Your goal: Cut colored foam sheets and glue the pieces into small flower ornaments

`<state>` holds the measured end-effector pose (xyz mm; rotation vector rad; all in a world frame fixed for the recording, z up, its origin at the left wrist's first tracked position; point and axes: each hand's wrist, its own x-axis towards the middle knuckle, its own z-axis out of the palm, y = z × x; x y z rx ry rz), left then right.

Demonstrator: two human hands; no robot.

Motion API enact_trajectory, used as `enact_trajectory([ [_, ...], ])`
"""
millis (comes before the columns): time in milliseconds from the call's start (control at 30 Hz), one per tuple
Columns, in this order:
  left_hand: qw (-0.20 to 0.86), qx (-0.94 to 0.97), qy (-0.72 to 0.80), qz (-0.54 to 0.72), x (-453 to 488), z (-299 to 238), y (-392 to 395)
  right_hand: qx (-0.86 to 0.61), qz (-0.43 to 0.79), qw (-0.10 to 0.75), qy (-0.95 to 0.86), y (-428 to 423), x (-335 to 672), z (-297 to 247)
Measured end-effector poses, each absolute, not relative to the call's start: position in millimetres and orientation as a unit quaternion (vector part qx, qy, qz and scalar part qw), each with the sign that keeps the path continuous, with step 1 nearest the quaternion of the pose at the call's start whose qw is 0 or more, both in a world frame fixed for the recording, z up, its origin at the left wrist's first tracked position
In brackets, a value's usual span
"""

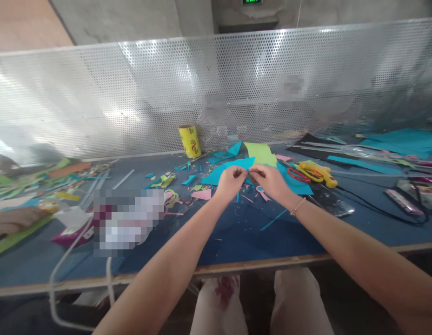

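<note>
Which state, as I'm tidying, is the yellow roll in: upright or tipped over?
Upright, slightly tilted in view: the yellow roll stands on end on the blue table.

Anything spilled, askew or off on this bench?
Yes, mess: loose paper scraps lie strewn over the blue tabletop, near the left hand and right hand, ungathered. The yellow cylinder by the mesh panel looks slightly tilted, possibly lens distortion. No obvious damage.

This is looking like a craft workshop tbh: paper scraps [202,194] are littering a long blue desk [216,251], scissors [298,175] and a corded glue gun [328,177] are lying together, a holey metal screen [149,97] is running behind, and a green exit sign [252,2] is glowing by bare concrete wall [142,18].
</note>
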<state>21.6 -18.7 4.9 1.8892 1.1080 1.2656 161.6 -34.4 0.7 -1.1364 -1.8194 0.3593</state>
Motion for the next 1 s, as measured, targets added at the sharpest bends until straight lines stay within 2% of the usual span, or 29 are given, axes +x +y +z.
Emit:
enact_trajectory([
  [333,0.357,0.655,0.416,0.520,21,-1,-11,-0.470,0.225,0.489,-0.699,-30,163,-2],
  [533,0.487,0.616,0.373,0.493,24,0,-18,-0.475,0.175,0.468,-0.724,-30,163,-2],
  [633,0.497,0.604,0.371,0.500,23,1,-19,-0.478,0.154,0.473,-0.724,-30,163,-2],
  [700,0.440,0.644,0.390,0.489,19,1,-15,-0.482,0.158,0.475,-0.719,-28,164,-3],
  [867,0.171,0.797,0.440,0.378,8,-3,-7,-0.504,0.269,0.474,-0.670,-22,169,-7],
  [1000,0.103,0.860,0.405,0.292,8,-8,-8,-0.516,0.363,0.474,-0.615,-18,176,-9],
])
